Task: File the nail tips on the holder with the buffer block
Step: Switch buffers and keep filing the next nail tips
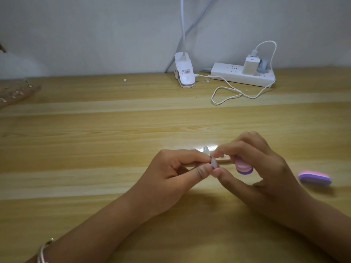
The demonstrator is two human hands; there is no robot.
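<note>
Two nail tips show. The held nail tip (214, 163) sits pinched between both hands just above the desk (95, 130), and a second nail tip (206, 149) stands just behind it on what seems to be the holder (225, 159), which is mostly hidden. The buffer block (244, 168) is tucked in the right hand (266, 168), clear of the tip, so I judge that filing has not begun. The small, slick tip could spring out of the pinch, or the block could slip while the forefinger and thumb are busy. The left hand (171, 173) keeps a narrow grip, thumb and forefinger closed on the tip. The right hand's thumb and forefinger touch the same tip, and its other fingers curl round the block. A spare buffer block (315, 178) lies on the desk to the right.
</note>
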